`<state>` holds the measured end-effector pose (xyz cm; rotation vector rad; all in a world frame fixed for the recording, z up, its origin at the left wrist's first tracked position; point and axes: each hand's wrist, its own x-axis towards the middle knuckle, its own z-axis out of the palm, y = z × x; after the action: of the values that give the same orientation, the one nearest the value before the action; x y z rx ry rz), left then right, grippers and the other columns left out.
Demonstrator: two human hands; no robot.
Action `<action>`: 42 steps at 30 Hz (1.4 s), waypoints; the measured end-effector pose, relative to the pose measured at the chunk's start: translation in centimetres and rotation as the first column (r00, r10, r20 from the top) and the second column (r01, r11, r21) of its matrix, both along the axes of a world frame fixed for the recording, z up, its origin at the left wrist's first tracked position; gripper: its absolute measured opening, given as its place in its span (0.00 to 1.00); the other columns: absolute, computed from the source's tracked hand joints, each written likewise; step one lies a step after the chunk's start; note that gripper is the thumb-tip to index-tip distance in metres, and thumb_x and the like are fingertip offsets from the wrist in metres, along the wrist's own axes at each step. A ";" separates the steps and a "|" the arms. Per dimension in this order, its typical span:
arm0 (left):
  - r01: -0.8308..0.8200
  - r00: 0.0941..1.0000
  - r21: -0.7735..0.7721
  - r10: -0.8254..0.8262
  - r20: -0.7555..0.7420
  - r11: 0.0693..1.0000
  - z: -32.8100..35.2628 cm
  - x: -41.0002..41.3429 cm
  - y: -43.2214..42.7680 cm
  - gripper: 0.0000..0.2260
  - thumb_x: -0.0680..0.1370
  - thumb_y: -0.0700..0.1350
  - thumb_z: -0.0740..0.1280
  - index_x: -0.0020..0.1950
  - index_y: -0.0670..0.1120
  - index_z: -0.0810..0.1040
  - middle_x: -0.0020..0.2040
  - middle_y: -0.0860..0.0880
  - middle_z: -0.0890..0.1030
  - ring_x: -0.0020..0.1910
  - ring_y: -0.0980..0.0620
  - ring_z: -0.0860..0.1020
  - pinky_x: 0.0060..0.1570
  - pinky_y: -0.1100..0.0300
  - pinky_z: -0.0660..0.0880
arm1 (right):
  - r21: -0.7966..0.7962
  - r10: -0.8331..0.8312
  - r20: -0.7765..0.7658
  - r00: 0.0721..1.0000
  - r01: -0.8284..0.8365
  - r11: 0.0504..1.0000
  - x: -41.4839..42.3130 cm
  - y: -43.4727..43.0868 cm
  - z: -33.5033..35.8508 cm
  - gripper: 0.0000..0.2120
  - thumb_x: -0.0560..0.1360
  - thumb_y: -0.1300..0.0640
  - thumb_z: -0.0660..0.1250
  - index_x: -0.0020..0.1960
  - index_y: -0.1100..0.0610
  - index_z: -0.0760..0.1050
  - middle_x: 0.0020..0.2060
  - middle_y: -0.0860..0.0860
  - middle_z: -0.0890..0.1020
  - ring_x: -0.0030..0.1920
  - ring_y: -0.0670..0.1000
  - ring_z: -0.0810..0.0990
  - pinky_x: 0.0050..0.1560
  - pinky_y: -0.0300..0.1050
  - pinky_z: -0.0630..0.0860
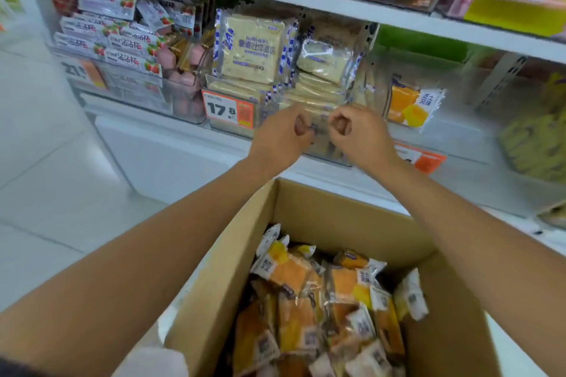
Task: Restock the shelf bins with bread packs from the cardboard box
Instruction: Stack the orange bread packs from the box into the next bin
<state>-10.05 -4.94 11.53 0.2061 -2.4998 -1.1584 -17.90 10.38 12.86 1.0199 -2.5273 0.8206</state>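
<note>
Head view: left hand (281,135) and right hand (359,131), fingers curled, pinch a toast pack (320,118) at the clear bin (323,152) front, probably to seat it. Orange bread packs (306,300) wait in the cardboard box (321,211).
</note>
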 end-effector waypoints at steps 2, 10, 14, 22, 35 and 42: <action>0.064 0.983 0.039 -0.070 0.170 0.997 -1.9 1.6 2.2 0.05 0.76 0.44 0.70 0.49 0.48 0.75 0.39 0.54 0.75 0.41 0.52 0.77 0.41 0.58 0.73 | 0.066 -0.007 0.133 0.991 -0.001 0.998 2.7 2.8 -2.6 0.04 0.74 0.61 0.68 0.47 0.56 0.80 0.37 0.49 0.78 0.36 0.49 0.74 0.40 0.44 0.72; 0.041 0.788 0.199 -0.154 0.596 0.979 -14.4 5.9 7.6 0.08 0.77 0.48 0.70 0.56 0.49 0.78 0.58 0.48 0.80 0.50 0.54 0.78 0.47 0.61 0.74 | 0.355 -0.403 0.727 0.556 0.198 0.914 7.8 16.8 -17.6 0.11 0.79 0.57 0.65 0.60 0.56 0.79 0.57 0.50 0.80 0.57 0.48 0.75 0.53 0.39 0.66; -0.086 0.731 0.252 -0.111 0.674 0.964 -18.5 6.9 8.0 0.08 0.79 0.44 0.68 0.57 0.43 0.78 0.57 0.49 0.78 0.45 0.54 0.78 0.38 0.66 0.75 | 0.394 -0.496 0.835 0.239 0.369 0.842 7.3 19.6 -25.0 0.18 0.79 0.58 0.65 0.67 0.63 0.73 0.61 0.59 0.78 0.55 0.53 0.76 0.57 0.47 0.73; -0.191 0.620 0.331 -0.148 0.770 0.924 -21.1 7.4 9.0 0.08 0.80 0.46 0.67 0.58 0.45 0.77 0.54 0.43 0.80 0.50 0.48 0.80 0.45 0.58 0.77 | 0.358 -0.475 0.830 0.294 0.373 0.856 8.2 19.2 -30.2 0.39 0.66 0.56 0.77 0.72 0.50 0.64 0.65 0.51 0.75 0.65 0.56 0.75 0.61 0.52 0.75; -0.484 0.533 0.682 -0.433 0.727 0.549 -21.7 7.5 9.7 0.13 0.80 0.38 0.65 0.65 0.44 0.76 0.60 0.42 0.82 0.59 0.44 0.80 0.61 0.46 0.76 | 0.058 -0.123 0.972 0.199 0.306 0.950 7.7 17.5 -23.7 0.48 0.69 0.45 0.75 0.79 0.42 0.48 0.78 0.49 0.57 0.76 0.54 0.58 0.73 0.57 0.61; -0.141 0.444 0.673 -0.561 0.699 0.726 -18.1 6.7 9.5 0.12 0.82 0.45 0.62 0.65 0.47 0.76 0.57 0.45 0.83 0.58 0.46 0.81 0.62 0.47 0.76 | -0.102 0.086 0.986 0.146 0.109 0.989 9.6 15.1 -21.8 0.36 0.70 0.54 0.76 0.74 0.47 0.64 0.59 0.46 0.81 0.56 0.45 0.81 0.50 0.39 0.78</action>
<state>-3.39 4.52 -6.58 0.9026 -2.7955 -2.6221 -8.33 25.53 -8.93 0.2820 -3.3159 2.2910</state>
